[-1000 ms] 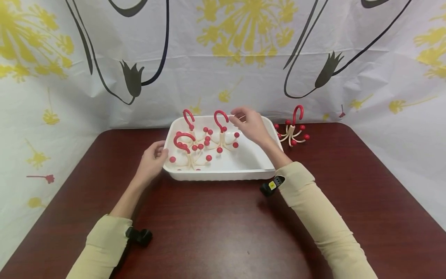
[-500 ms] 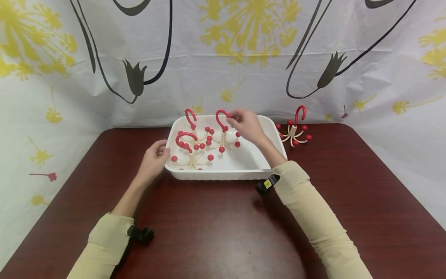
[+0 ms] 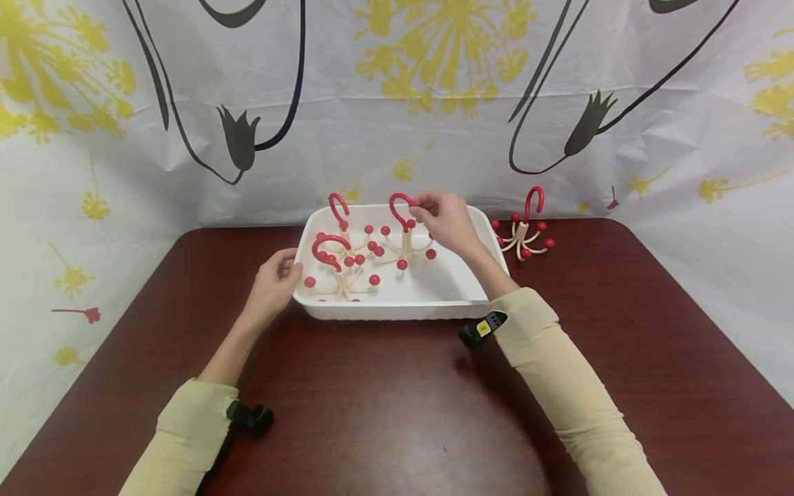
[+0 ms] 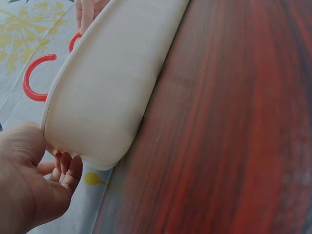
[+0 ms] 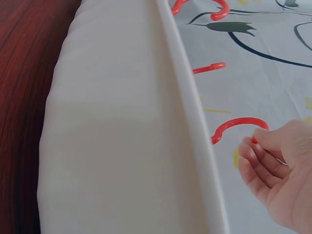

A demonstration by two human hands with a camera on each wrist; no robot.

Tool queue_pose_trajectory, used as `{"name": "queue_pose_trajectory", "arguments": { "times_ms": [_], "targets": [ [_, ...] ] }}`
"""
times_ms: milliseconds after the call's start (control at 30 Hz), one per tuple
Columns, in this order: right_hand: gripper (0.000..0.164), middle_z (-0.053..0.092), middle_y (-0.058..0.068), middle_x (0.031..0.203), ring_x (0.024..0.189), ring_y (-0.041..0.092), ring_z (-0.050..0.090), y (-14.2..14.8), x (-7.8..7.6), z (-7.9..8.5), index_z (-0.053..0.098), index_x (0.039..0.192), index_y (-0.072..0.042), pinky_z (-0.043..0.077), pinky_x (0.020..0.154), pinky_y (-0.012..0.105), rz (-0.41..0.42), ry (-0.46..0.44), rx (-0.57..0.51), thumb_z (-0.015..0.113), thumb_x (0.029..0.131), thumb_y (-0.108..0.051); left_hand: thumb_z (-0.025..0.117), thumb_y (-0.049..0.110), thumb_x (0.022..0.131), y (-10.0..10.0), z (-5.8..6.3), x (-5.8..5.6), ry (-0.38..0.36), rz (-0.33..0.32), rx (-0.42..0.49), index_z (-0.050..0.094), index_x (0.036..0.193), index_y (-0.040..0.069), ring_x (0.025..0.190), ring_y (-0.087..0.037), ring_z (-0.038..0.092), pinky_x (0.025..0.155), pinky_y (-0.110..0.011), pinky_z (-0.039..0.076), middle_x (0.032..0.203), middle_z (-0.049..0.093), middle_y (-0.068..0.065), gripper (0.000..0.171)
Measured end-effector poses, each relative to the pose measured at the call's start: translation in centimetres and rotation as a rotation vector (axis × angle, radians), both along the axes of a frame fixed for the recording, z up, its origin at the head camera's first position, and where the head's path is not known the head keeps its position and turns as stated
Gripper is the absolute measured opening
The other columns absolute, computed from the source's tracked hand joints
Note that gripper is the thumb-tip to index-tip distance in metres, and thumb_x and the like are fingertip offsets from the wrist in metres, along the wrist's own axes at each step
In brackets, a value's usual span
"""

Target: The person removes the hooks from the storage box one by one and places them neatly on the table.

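Note:
A white plastic tub [image 3: 397,311] holds three hanging hooks with red crooks and cream arms tipped by red balls. My right hand [image 3: 448,219] pinches the end of the red crook of one hook [image 3: 406,241], which stands upright near the tub's middle; the right wrist view shows thumb and finger meeting on that crook [image 5: 241,122]. With fingers curled at its left rim, my left hand [image 3: 273,279] grips the tub, thumb on top and fingertips under the edge in the left wrist view. Another hook [image 3: 338,207] stands at the back left, and a tilted one [image 3: 331,241] in front of it.
A fourth hook of the same kind [image 3: 522,231] stands on the dark red wooden table [image 3: 384,399], just right of the tub. Behind the table hangs a white cloth [image 3: 397,138] with yellow and grey flower prints.
My right hand has taken hold of the middle hook's crook and shifted that hook slightly to the right in the tub. The left hand keeps its place at the rim.

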State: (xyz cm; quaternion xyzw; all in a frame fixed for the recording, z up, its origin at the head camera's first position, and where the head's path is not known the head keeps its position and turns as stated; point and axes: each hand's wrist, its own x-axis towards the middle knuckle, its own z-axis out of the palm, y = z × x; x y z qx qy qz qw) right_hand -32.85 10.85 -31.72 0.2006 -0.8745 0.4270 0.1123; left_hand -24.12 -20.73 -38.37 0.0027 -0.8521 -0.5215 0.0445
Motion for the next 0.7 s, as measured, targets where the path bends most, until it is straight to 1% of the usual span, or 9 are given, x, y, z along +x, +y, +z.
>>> {"name": "queue_pose_trajectory", "arguments": {
  "times_ms": [100, 167, 300, 467, 567, 700],
  "targets": [
    [0.02, 0.073, 0.015, 0.099, 0.088, 0.027, 0.069, 0.4, 0.2, 0.4, 0.071, 0.111, 0.002, 0.05, 0.068, 0.026, -0.005, 0.028, -0.016, 0.067, 0.098, -0.013, 0.053, 0.018, 0.105, 0.1, 0.0, -0.1, -0.005, -0.002, -0.002, 0.045, 0.147, 0.001, 0.106, -0.032, 0.059, 0.085, -0.031, 0.057, 0.125, 0.057, -0.023, 0.046],
    [0.02, 0.073, 0.015, 0.099, 0.088, 0.027, 0.069, 0.7, 0.3, 0.6, 0.071, 0.11, 0.002, 0.05, 0.071, 0.026, -0.007, 0.039, -0.023, 0.067, 0.098, -0.013, 0.053, 0.018, 0.105, 0.1, 0.0, -0.1, -0.005, -0.003, -0.002, 0.045, 0.147, 0.001, 0.106, -0.032, 0.059, 0.084, -0.03, 0.057, 0.126, 0.057, -0.023, 0.046],
    [0.021, 0.073, 0.015, 0.099, 0.088, 0.027, 0.069, 1.2, 0.6, 1.1, 0.071, 0.111, 0.002, 0.05, 0.072, 0.027, -0.01, 0.051, -0.026, 0.068, 0.097, -0.013, 0.053, 0.017, 0.104, 0.1, -0.1, -0.1, 0.002, -0.001, -0.003, 0.045, 0.147, 0.001, 0.108, -0.033, 0.059, 0.088, -0.034, 0.056, 0.126, 0.057, -0.022, 0.046],
    [0.022, 0.073, 0.015, 0.099, 0.087, 0.025, 0.068, 1.9, 1.1, 1.7, 0.071, 0.112, 0.002, 0.05, 0.072, 0.027, -0.017, 0.052, -0.014, 0.068, 0.098, -0.015, 0.052, 0.017, 0.105, 0.1, -0.1, -0.1, 0.031, 0.007, -0.016, 0.046, 0.146, -0.001, 0.107, -0.033, 0.059, 0.092, -0.041, 0.055, 0.123, 0.058, -0.023, 0.045],
    [0.023, 0.073, 0.015, 0.1, 0.087, 0.024, 0.068, 2.5, 1.3, 1.9, 0.071, 0.112, 0.001, 0.05, 0.07, 0.026, -0.025, 0.047, -0.01, 0.069, 0.097, -0.016, 0.049, 0.018, 0.106, 0.1, -0.1, -0.1, 0.04, 0.014, -0.027, 0.046, 0.146, -0.001, 0.105, -0.033, 0.058, 0.09, -0.039, 0.055, 0.121, 0.058, -0.023, 0.045],
    [0.023, 0.073, 0.015, 0.1, 0.086, 0.024, 0.068, 3.4, 1.4, 2.1, 0.071, 0.112, 0.0, 0.05, 0.068, 0.024, -0.035, 0.056, -0.02, 0.069, 0.097, -0.017, 0.049, 0.019, 0.106, 0.1, -0.1, -0.1, 0.033, 0.021, -0.038, 0.046, 0.147, -0.001, 0.105, -0.032, 0.057, 0.086, -0.033, 0.055, 0.121, 0.057, -0.022, 0.045]
  ]
}}
